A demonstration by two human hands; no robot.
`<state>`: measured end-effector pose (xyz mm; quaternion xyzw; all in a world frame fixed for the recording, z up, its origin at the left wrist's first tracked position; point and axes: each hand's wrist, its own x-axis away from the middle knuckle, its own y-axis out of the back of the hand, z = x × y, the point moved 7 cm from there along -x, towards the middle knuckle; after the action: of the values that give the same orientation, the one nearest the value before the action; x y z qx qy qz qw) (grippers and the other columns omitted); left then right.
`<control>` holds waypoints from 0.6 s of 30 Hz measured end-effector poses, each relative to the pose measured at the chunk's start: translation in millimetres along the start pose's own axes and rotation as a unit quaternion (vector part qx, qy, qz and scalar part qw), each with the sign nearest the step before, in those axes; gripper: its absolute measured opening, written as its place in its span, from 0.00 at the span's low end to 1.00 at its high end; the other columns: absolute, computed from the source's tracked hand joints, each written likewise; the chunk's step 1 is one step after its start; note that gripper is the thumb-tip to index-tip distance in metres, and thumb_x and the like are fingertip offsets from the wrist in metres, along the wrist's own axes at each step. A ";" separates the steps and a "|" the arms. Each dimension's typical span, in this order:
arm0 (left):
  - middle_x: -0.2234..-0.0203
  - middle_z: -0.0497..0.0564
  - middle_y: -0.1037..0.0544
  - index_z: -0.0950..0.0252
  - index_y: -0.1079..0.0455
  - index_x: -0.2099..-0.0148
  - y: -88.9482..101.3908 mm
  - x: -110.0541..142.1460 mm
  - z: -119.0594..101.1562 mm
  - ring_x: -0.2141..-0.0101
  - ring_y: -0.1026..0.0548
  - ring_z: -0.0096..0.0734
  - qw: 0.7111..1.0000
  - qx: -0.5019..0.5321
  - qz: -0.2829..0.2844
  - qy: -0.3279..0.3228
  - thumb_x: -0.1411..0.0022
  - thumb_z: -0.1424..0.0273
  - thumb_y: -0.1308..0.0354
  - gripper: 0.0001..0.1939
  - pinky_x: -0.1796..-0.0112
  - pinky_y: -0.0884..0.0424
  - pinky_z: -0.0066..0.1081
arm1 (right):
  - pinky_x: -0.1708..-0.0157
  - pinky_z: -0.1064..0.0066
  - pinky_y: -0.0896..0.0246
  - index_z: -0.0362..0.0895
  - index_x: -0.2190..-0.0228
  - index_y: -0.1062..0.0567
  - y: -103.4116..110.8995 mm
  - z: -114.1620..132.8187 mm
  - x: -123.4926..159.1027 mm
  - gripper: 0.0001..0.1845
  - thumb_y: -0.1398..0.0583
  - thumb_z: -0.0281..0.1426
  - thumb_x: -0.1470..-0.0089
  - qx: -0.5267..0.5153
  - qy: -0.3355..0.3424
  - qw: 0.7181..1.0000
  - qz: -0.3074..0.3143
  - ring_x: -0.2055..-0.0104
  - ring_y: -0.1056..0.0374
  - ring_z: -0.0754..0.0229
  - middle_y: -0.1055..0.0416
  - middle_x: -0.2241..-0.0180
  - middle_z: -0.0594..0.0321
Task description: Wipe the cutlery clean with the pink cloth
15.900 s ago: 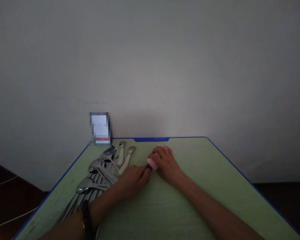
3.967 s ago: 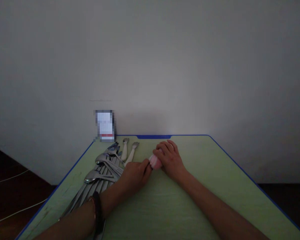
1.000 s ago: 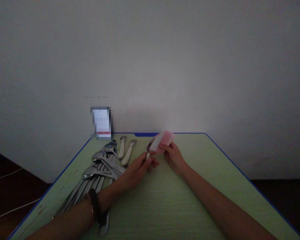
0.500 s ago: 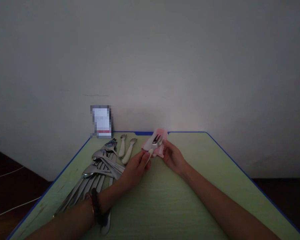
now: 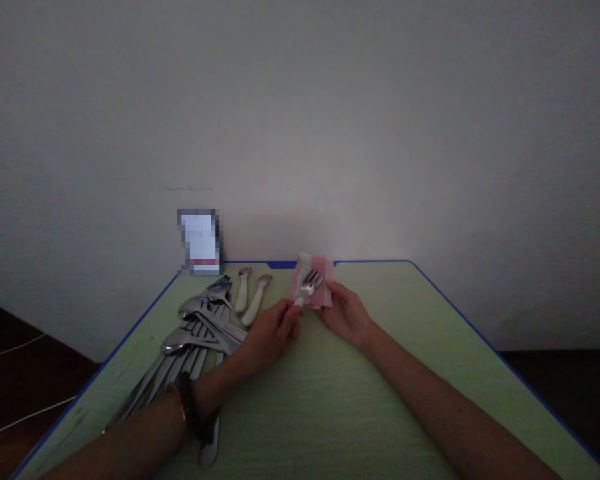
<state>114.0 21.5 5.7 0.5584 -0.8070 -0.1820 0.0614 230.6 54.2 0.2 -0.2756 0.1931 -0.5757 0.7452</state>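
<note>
My left hand point(image 5: 275, 327) is closed around the pale handle of a small fork point(image 5: 310, 284), whose metal tines point away and to the right. Behind the fork spreads a pink and white cloth point(image 5: 301, 267). My right hand point(image 5: 347, 312) grips that cloth by its right side, thumb in front and the other fingers partly hidden behind it. To the left of my left hand lie two more small forks with pale handles, one nearer point(image 5: 257, 300) and one farther off point(image 5: 243, 291).
A pile of metal spoons and forks point(image 5: 195, 340) lies on the left of the green table point(image 5: 380, 413), partly under my left forearm. A blurred upright device with a lit screen point(image 5: 201, 241) stands at the back left, close to the wall point(image 5: 300, 133).
The cloth has been turned and spread so more of its striped face shows behind the tines. My left hand has shifted slightly to the left; both hands keep their grip.
</note>
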 end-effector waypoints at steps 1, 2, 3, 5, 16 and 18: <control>0.85 0.41 0.36 0.64 0.39 0.69 -0.5 -0.2 1.0 0.87 0.42 0.21 1.000 0.003 0.002 0.000 0.36 0.57 0.58 0.17 0.84 0.45 0.24 | 0.66 0.69 0.35 0.43 0.68 0.27 -2.4 -0.7 0.8 0.09 0.44 0.29 0.54 -0.002 0.002 1.000 0.009 0.68 0.32 0.60 0.25 0.68 0.61; 0.85 0.41 0.37 0.64 0.39 0.69 -1.0 -0.5 1.9 0.87 0.42 0.22 1.000 0.008 0.002 -0.001 0.36 0.57 0.58 0.17 0.84 0.46 0.24 | 0.66 0.70 0.35 0.43 0.67 0.27 -4.2 -1.8 1.5 0.10 0.43 0.26 0.56 -0.004 0.002 1.000 0.016 0.68 0.32 0.61 0.25 0.68 0.62; 0.84 0.41 0.37 0.64 0.39 0.69 -1.6 -0.9 2.8 0.86 0.42 0.22 1.000 0.016 0.002 -0.001 0.36 0.57 0.58 0.17 0.84 0.46 0.24 | 0.66 0.71 0.35 0.44 0.66 0.27 -5.0 -3.1 1.8 0.12 0.42 0.24 0.57 -0.007 0.003 1.000 0.022 0.69 0.32 0.63 0.25 0.68 0.63; 0.84 0.41 0.39 0.64 0.39 0.69 -2.2 -1.6 4.0 0.85 0.42 0.22 0.999 0.036 -0.006 -0.001 0.36 0.57 0.58 0.17 0.84 0.47 0.23 | 0.67 0.71 0.35 0.43 0.66 0.27 -4.5 -5.7 1.4 0.15 0.41 0.21 0.60 -0.006 0.006 1.000 0.029 0.71 0.32 0.64 0.26 0.70 0.65; 0.82 0.40 0.39 0.64 0.41 0.68 4.9 0.2 0.6 0.85 0.43 0.19 0.991 0.115 -0.041 0.054 0.41 0.62 0.54 0.10 0.84 0.47 0.21 | 0.61 0.64 0.34 0.42 0.71 0.29 9.0 -4.6 -4.0 0.09 0.42 0.32 0.58 0.042 0.017 0.999 -0.014 0.62 0.30 0.55 0.25 0.70 0.59; 0.81 0.41 0.38 0.65 0.40 0.68 2.6 0.2 0.9 0.84 0.43 0.20 0.992 0.116 -0.013 0.044 0.42 0.65 0.54 0.08 0.83 0.47 0.22 | 0.61 0.61 0.34 0.42 0.70 0.29 8.5 -2.7 -2.3 0.17 0.49 0.42 0.51 0.050 -0.009 0.999 -0.013 0.61 0.30 0.53 0.25 0.69 0.56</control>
<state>111.5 22.3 5.7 0.5796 -0.8119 -0.0633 0.0295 234.7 57.4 -7.4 -0.2453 0.1536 -0.5918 0.7523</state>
